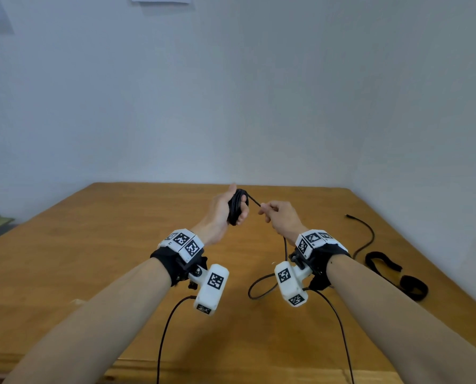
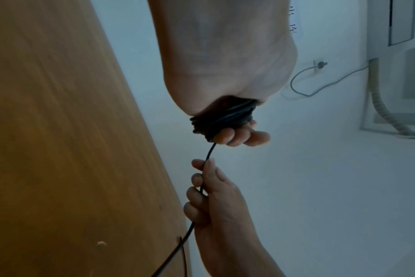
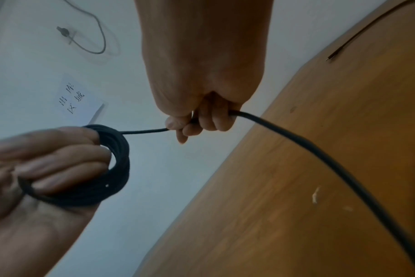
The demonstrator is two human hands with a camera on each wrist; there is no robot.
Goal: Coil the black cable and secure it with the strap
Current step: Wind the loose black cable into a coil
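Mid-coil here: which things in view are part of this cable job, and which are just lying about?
Part of the job:
- black cable, coiled round the left hand, fed by the right hand
- strap on the table

Just lying about:
- paper sign on the wall
- grey wall cord

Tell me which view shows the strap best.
The head view: the strap lies untouched on the table at right, beyond the right hand. Neither wrist view shows it; they show only the black cable wound on the left hand.
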